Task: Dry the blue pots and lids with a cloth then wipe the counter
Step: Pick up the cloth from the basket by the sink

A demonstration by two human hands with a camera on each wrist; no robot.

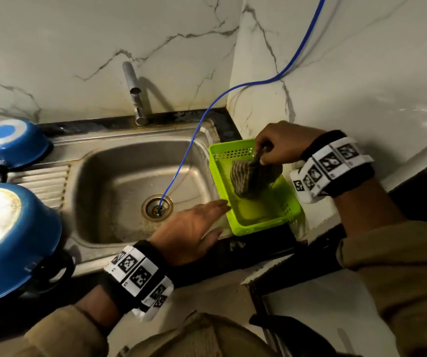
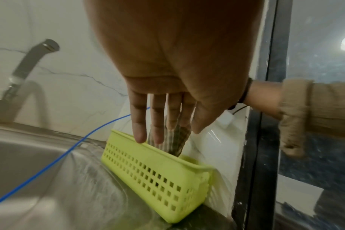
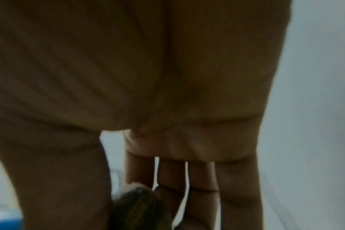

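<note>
Right wrist view: dark and blurred; the right hand point(image 3: 148, 93) fills the picture, the cloth point(image 3: 138, 207) cut off at the bottom edge. Head view: beside the sink point(image 1: 135, 176), the nearer blue pot point(image 1: 14, 240) runs off the picture's left edge, its top glared white.

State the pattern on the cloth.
Dark and pale stripes on the cloth; clearest in the head view.

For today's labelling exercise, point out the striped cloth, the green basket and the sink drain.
striped cloth point(image 1: 243, 179): head view, on its hanging striped folds.
green basket point(image 1: 264, 229): head view, on its near wall.
sink drain point(image 1: 148, 202): head view, on its metal ring.
</note>
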